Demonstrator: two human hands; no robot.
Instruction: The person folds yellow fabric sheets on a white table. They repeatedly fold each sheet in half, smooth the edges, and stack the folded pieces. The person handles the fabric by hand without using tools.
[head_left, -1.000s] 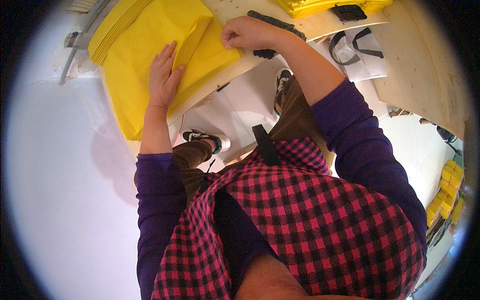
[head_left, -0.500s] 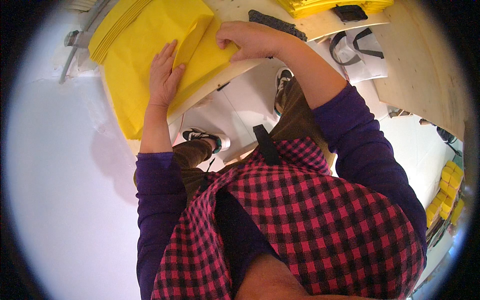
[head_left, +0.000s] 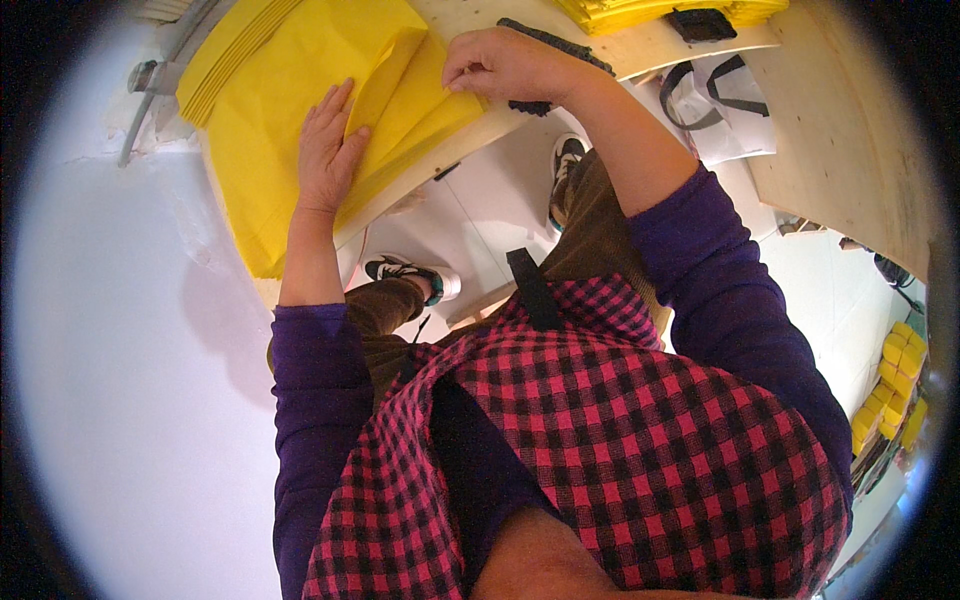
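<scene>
A stack of yellow fabric sheets (head_left: 255, 130) lies on a pale wooden table, its top sheet folded up in a raised flap near the middle. My left hand (head_left: 333, 150) rests flat on this stack with fingers stretched out, its thumb against the lower end of the flap. At the stack's right edge, my right hand (head_left: 510, 68) is closed with its fingers curled together. Whatever sits between those fingertips, if anything, is hidden. Partly under the right wrist lies a dark grey textured strip (head_left: 560, 45).
Another yellow fabric pile (head_left: 660, 14) with a small black object (head_left: 700, 25) on it sits at the far right. A white bag with black handles (head_left: 715, 110) is below the table's edge. Yellow bundles (head_left: 888, 385) are stacked at right. A metal rod (head_left: 150, 105) stands by the left wall.
My right hand has shifted slightly right and away from me, its fingers curling tighter. More of the dark strip shows under the wrist. My left hand has stayed put.
</scene>
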